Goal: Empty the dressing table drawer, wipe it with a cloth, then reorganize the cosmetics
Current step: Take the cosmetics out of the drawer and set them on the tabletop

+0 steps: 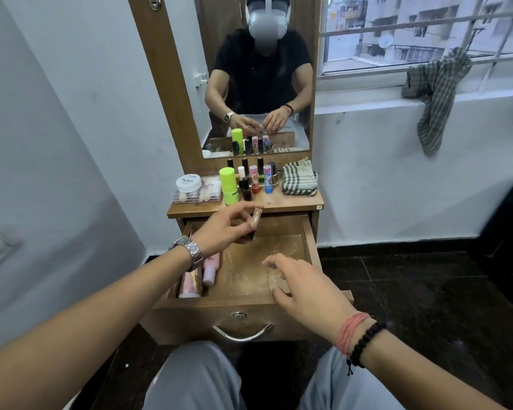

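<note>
The wooden drawer [310,241] of the dressing table stands pulled out in front of me. Its scratched bottom is mostly bare; two pink tubes [203,272] lie along its left side. My left hand [222,229] hovers over the back of the drawer and pinches a small clear lip gloss tube [256,219] between thumb and fingers. My right hand [305,291] hangs over the drawer's front right part with relaxed fingers, holding nothing. On the tabletop [293,202] stand several cosmetics: a lime green bottle [229,186], nail polishes, and lip balms [267,179].
A folded checked cloth [299,178] lies at the right of the tabletop. A white jar [188,183] sits on a clear box [197,195] at the left. The mirror [258,84] rises behind. Another checked cloth [436,93] hangs from the window sill. My knees are below the drawer front.
</note>
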